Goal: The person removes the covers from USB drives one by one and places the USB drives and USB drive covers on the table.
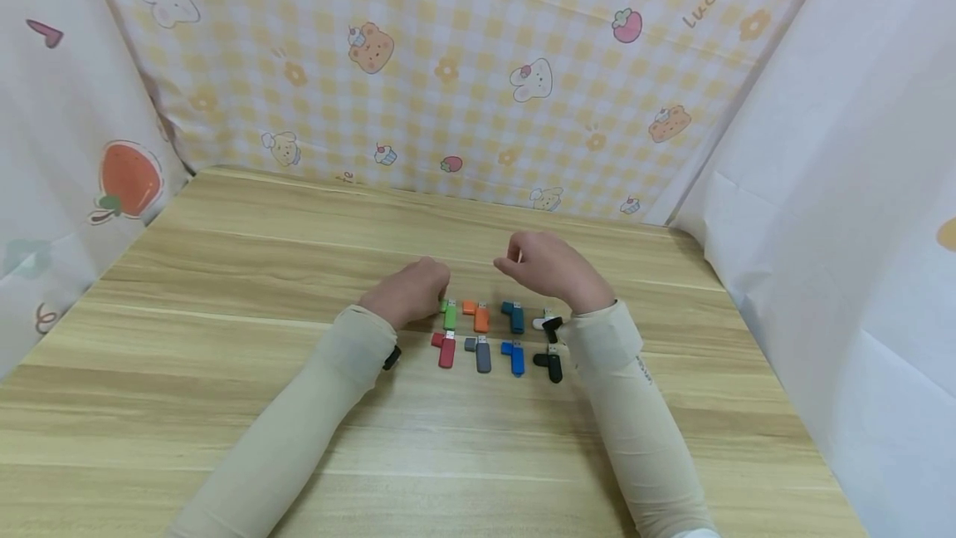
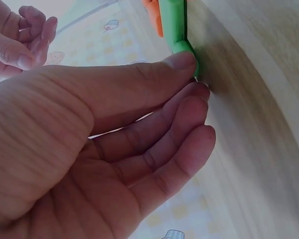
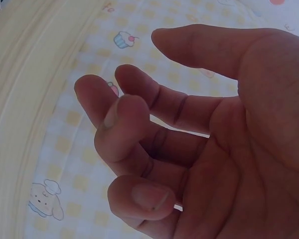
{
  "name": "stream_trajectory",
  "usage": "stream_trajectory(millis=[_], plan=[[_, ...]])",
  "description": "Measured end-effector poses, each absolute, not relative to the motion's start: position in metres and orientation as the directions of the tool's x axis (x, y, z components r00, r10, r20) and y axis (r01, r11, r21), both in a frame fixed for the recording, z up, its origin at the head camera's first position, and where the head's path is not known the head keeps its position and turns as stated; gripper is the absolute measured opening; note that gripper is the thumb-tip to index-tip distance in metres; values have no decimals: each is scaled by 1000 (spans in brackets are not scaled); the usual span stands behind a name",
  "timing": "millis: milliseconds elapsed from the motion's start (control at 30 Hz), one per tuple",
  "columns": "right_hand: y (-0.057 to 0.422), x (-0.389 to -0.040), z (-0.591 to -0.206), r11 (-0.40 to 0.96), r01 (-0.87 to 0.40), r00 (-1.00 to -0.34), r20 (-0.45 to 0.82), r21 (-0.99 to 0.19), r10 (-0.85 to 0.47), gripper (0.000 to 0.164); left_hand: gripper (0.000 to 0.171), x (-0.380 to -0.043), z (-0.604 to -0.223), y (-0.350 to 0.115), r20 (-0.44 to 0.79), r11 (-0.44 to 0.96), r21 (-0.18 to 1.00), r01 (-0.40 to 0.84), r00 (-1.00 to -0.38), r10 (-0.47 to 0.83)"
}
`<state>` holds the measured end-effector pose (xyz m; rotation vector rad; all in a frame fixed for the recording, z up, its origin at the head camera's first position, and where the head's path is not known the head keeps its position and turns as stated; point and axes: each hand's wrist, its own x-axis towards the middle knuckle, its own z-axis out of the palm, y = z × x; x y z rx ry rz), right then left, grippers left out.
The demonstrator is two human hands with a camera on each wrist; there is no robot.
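Note:
My left hand (image 1: 409, 292) pinches the end of a green USB flash drive (image 1: 451, 318) between thumb and fingertips. Close up in the left wrist view, the thumb lies over the tip of the green drive (image 2: 174, 22). An orange USB flash drive (image 1: 481, 319) lies just right of it, and a red one (image 1: 446, 350) lies in front. My right hand (image 1: 554, 270) hovers behind the teal drive (image 1: 516, 319), its fingers loosely curled. In the right wrist view, nothing is between the thumb and fingers of that hand (image 3: 209, 134).
The drives lie in two rows on the wooden table (image 1: 418, 455). Grey (image 1: 483, 355), blue (image 1: 518, 359) and black (image 1: 554, 366) drives continue the front row. A white-and-black drive (image 1: 551, 326) sits beside the right cuff. A patterned curtain (image 1: 448, 106) hangs behind the table.

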<state>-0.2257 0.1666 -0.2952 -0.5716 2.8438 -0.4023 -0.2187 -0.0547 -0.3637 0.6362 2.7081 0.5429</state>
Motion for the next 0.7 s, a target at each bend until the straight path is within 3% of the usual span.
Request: stream_trajectory(millis=[300,500,700], plan=[[171,-225,-291,893,-333,-909,-149,-302,-389,29,12,-217,-348,-73,-132,831,460,311,-902,411],[176,-223,-291,891,-312,-926,-103,-329,-362,31,31,-215,-334,-77,74,842,384,379,-922,381],[177,-218,-294,859,-307,-946,35,-409,-322,49,52,-212,-326,-66,215,855,342,391,-918,334]])
